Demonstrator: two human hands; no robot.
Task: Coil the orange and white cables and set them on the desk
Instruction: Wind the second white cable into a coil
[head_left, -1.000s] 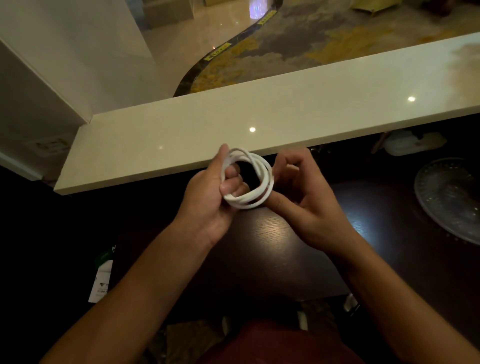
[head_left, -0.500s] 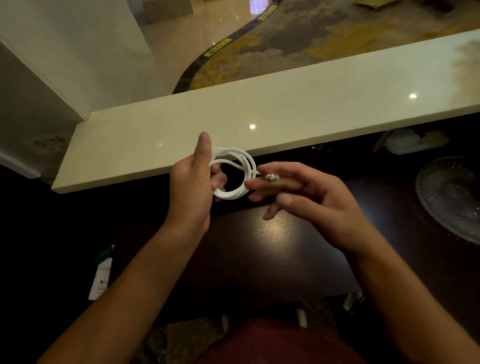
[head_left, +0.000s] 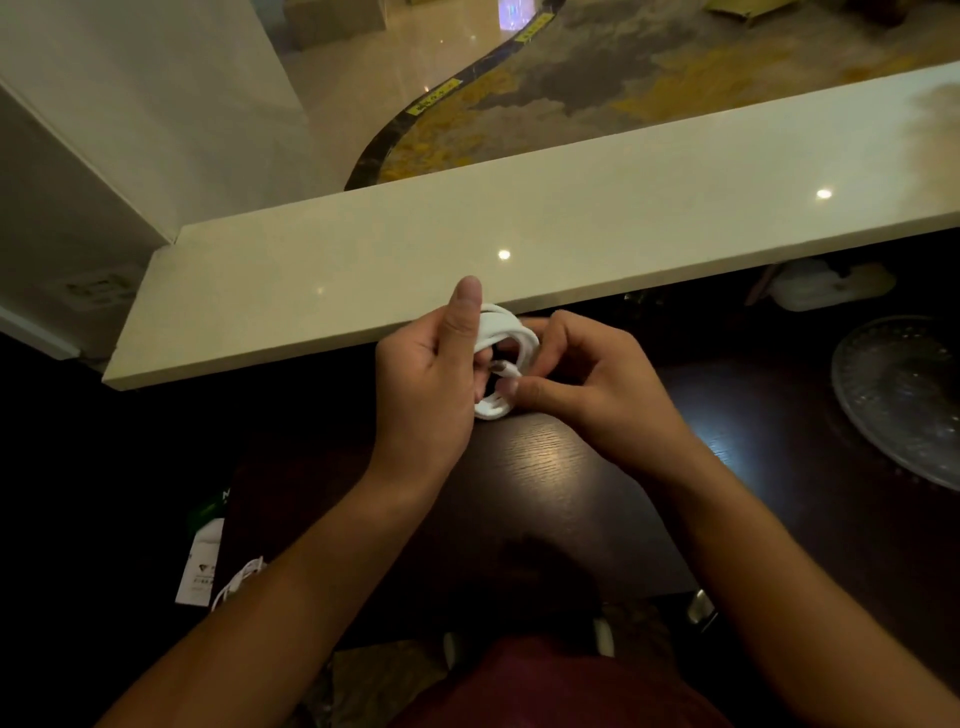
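A coiled white cable (head_left: 501, 332) is held above the dark wooden desk (head_left: 535, 467), just in front of the pale stone ledge. My left hand (head_left: 436, 379) grips the coil from the left, thumb pointing up. My right hand (head_left: 587, 384) pinches the cable's plug end (head_left: 506, 370) and holds it inside the loop. No orange cable is in sight.
A cream stone ledge (head_left: 519, 249) runs across behind the hands. A clear glass plate (head_left: 904, 400) lies on the desk at the right. A white tag (head_left: 200, 566) and another white cable bit (head_left: 239, 579) lie low on the left, by my forearm.
My right hand moved left from beside the coil, carrying the plug end into the loop. The left hand kept its hold on the coil.
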